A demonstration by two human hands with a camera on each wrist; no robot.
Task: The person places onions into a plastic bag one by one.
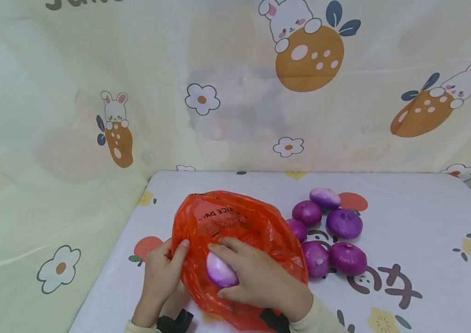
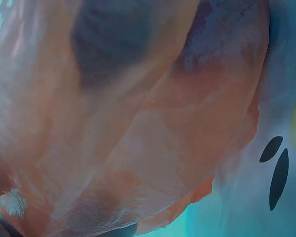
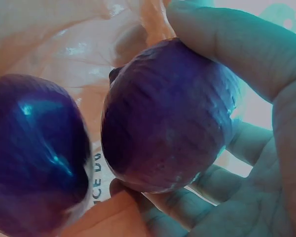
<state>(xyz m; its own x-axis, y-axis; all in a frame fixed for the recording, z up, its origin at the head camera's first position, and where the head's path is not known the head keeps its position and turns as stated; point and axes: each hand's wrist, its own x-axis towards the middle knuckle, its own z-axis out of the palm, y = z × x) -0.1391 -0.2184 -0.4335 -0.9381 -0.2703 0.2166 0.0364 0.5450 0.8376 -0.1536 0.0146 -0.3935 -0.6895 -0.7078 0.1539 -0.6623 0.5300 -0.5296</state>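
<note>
Six purple onions (image 1: 345, 223) sit loose in a cluster on the printed tablecloth (image 1: 418, 217), just right of the orange plastic bag (image 1: 235, 222), the nearest one tucked against the bag's side. Right hand (image 1: 260, 277) is over the bag's mouth, fingers and thumb curled round a pale purple onion (image 1: 220, 272), holding it right at the opening. The right wrist view confirms the grip: that onion (image 3: 167, 118) is wrapped by thumb above and fingers (image 3: 207, 182) beneath, and a second, darker onion (image 3: 34, 153) already lies inside the bag beside it, up against the thin orange plastic.

Left hand (image 1: 161, 270) is on the bag's near left edge, thumb pressed over the rim and fingers tucked behind it, pinching the plastic so the mouth stays spread. The left wrist view shows only crinkled orange film (image 2: 128, 128) filling the frame, with a strip of tablecloth at the right.

Bag lies toward the near left part of the table, black lettering visible on its inner wall. Behind the table's far edge and along its left side hangs a curtain (image 1: 235, 92) printed with rabbits, carrots and flowers.
</note>
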